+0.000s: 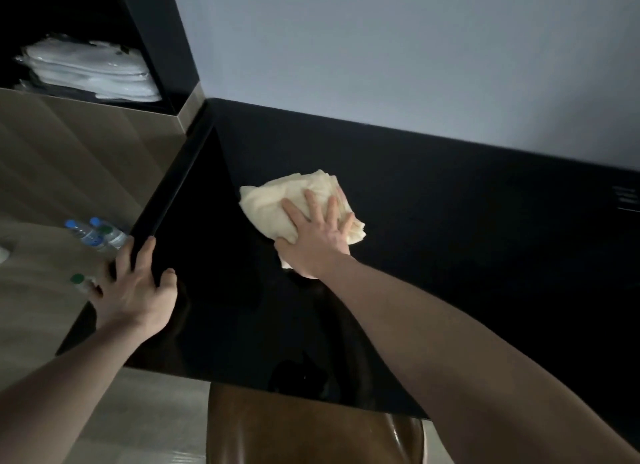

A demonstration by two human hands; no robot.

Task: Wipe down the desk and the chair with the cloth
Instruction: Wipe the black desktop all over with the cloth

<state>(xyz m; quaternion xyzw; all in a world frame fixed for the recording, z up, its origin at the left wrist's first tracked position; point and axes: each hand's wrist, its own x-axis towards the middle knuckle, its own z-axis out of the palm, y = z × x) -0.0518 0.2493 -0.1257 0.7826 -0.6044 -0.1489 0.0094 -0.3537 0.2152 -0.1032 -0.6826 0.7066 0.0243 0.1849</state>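
A glossy black desk [450, 228] fills the middle of the view and runs back to the wall. A crumpled cream cloth [277, 204] lies on its left half. My right hand [318, 236] presses flat on the cloth, fingers spread over it. My left hand [133, 287] grips the desk's left edge, thumb on top and fingers over the side. A brown glossy chair [304, 432] stands tucked under the desk's near edge, only its top visible.
Left of the desk, a lower wooden surface [52, 172] holds water bottles with blue caps [95, 233] and a green-capped one [79, 279]. A dark shelf niche at the upper left holds white packets [90, 70]. A pale wall [415, 48] backs the desk.
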